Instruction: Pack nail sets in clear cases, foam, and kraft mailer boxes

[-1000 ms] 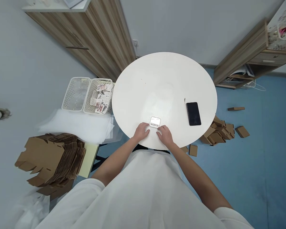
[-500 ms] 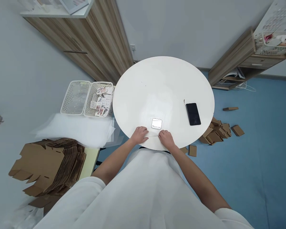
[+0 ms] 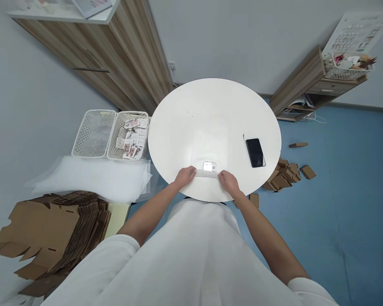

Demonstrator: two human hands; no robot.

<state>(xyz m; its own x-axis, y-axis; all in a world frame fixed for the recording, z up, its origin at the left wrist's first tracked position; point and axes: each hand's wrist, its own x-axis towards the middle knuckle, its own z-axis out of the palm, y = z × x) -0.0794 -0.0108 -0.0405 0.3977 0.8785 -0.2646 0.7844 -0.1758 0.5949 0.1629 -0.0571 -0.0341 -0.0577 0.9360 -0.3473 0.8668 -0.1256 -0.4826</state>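
Observation:
A thin translucent plastic sheet (image 3: 207,173) stretches between my two hands, its near edge folded over into a narrow band. My left hand (image 3: 185,177) pinches one end of that band, and my right hand (image 3: 229,182) pinches the other. Just beyond the band, a small flat rectangular piece (image 3: 210,166) with a shiny clear face and small dark print lies on the table, partly covered by the film. Both hands are low over the near edge of the white oval table (image 3: 175,127).
A black phone (image 3: 255,153) lies at the table's right. Left of the table stand a basket of printed cards (image 3: 134,138), a second white basket (image 3: 94,134), translucent sheets (image 3: 92,176) and flattened cardboard boxes (image 3: 47,231). Small brown boxes (image 3: 282,174) lie on the floor to the right.
My hands have moved slightly apart and lifted the sheet's near edge, folding it forward over the near part of the shiny piece. The head view has shifted slightly.

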